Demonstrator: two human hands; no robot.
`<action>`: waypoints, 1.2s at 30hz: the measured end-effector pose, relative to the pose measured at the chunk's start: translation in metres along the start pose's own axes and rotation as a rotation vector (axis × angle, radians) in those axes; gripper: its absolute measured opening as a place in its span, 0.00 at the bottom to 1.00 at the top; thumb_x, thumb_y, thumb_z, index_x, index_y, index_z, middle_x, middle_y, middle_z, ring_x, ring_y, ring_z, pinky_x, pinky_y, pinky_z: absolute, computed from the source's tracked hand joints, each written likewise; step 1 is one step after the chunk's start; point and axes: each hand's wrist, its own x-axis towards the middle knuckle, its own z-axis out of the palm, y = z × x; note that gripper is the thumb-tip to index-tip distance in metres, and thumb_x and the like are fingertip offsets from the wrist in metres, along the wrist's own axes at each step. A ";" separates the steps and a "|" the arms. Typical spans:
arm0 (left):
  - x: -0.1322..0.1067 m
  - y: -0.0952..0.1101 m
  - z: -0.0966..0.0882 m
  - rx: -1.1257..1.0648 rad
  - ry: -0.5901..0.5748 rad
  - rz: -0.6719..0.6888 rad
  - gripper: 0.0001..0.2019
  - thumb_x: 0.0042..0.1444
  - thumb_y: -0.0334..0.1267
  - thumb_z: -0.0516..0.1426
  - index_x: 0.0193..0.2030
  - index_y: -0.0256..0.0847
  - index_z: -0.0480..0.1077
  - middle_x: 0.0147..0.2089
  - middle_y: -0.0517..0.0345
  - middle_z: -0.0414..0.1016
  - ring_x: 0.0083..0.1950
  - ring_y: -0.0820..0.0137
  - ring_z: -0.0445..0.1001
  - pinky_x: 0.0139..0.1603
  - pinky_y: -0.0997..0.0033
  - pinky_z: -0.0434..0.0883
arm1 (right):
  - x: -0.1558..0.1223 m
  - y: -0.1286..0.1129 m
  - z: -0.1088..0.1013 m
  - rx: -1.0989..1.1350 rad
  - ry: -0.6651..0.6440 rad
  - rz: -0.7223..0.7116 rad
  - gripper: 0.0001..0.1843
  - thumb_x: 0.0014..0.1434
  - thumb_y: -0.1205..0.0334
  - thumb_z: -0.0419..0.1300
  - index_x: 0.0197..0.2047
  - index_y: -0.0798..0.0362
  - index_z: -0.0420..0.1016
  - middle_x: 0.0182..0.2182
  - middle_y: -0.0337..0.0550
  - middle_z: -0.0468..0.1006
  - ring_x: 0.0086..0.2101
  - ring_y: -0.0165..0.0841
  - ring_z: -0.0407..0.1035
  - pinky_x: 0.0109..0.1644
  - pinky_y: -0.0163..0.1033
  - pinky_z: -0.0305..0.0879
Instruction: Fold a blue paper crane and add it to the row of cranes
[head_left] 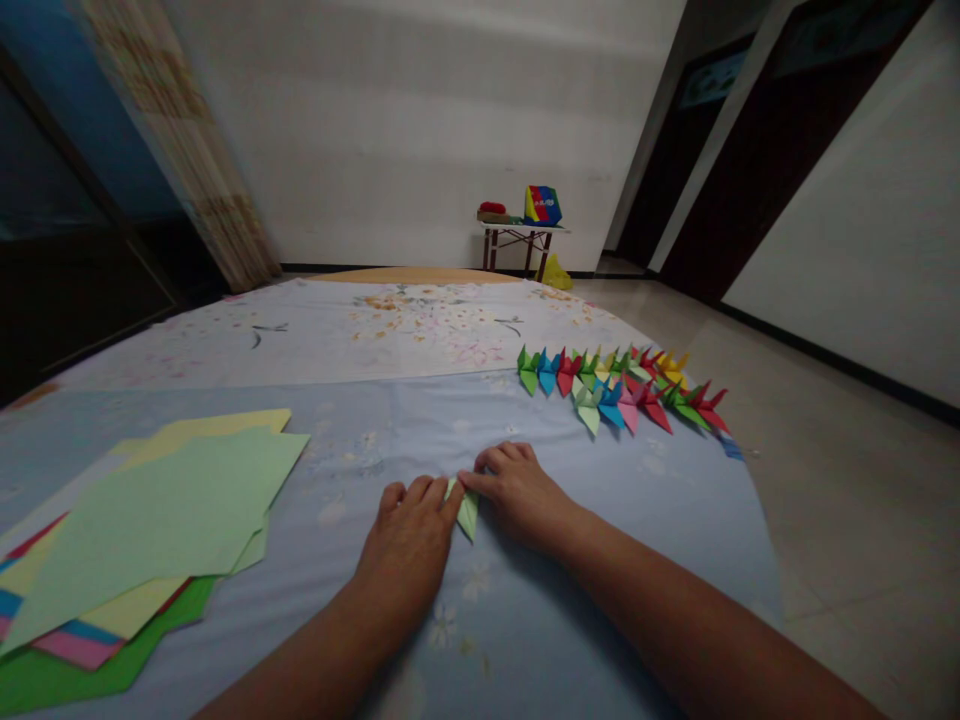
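Observation:
A small pale green folded paper [468, 516] lies on the blue cloth between my hands, its pointed end toward me. My left hand [417, 530] closes over its left side, fingertips pressed on the upper edge. From the right, my right hand [521, 495] reaches in with its index finger on the top of the paper and the other fingers curled. The fingers hide the paper's upper part. To the right stand several folded paper cranes [609, 405] in rows, in green, blue, red, pink and yellow.
A loose stack of coloured paper sheets [165, 500] covers the left of the table. The round table bears a blue cloth [337, 600] and a white floral cloth [315, 340]. A small side table [517, 228] with a colourful box [543, 205] stands by the far wall.

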 end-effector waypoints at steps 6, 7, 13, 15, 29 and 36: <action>-0.002 -0.001 0.001 -0.018 -0.030 -0.033 0.24 0.57 0.25 0.44 0.60 0.45 0.60 0.56 0.49 0.69 0.56 0.58 0.63 0.52 0.51 0.55 | -0.003 0.006 -0.005 -0.009 -0.026 0.019 0.18 0.61 0.66 0.52 0.53 0.41 0.68 0.46 0.46 0.69 0.46 0.39 0.57 0.49 0.47 0.47; -0.003 -0.001 0.001 -0.026 -0.031 -0.045 0.25 0.57 0.25 0.44 0.60 0.45 0.59 0.56 0.49 0.68 0.56 0.58 0.63 0.53 0.51 0.55 | -0.004 0.007 -0.006 -0.008 -0.025 0.021 0.18 0.60 0.67 0.53 0.53 0.41 0.68 0.46 0.46 0.69 0.46 0.40 0.57 0.49 0.47 0.47; 0.002 0.001 -0.004 -0.046 -0.018 -0.061 0.26 0.53 0.27 0.47 0.60 0.46 0.60 0.52 0.50 0.70 0.54 0.57 0.64 0.51 0.51 0.56 | -0.004 0.005 -0.006 0.011 -0.008 0.019 0.16 0.59 0.69 0.53 0.47 0.44 0.72 0.45 0.45 0.70 0.45 0.39 0.58 0.45 0.44 0.51; 0.004 0.002 -0.006 -0.032 -0.013 -0.065 0.25 0.53 0.28 0.47 0.58 0.45 0.62 0.51 0.50 0.71 0.53 0.56 0.64 0.51 0.51 0.55 | -0.003 0.006 -0.004 0.017 0.012 0.010 0.15 0.59 0.69 0.53 0.46 0.44 0.72 0.45 0.45 0.70 0.45 0.38 0.58 0.45 0.44 0.51; -0.020 -0.003 0.012 -0.170 0.102 -0.141 0.28 0.52 0.26 0.45 0.61 0.43 0.59 0.60 0.51 0.65 0.61 0.62 0.59 0.56 0.53 0.53 | 0.003 0.026 0.012 0.281 0.133 0.061 0.18 0.54 0.74 0.57 0.41 0.41 0.78 0.39 0.41 0.74 0.42 0.35 0.62 0.45 0.42 0.54; -0.023 -0.011 0.023 -0.163 0.152 -0.081 0.29 0.52 0.26 0.46 0.61 0.46 0.58 0.61 0.55 0.65 0.60 0.63 0.59 0.57 0.54 0.52 | 0.007 0.033 0.024 0.445 0.246 0.120 0.19 0.49 0.79 0.56 0.37 0.47 0.79 0.34 0.41 0.76 0.40 0.34 0.65 0.47 0.42 0.54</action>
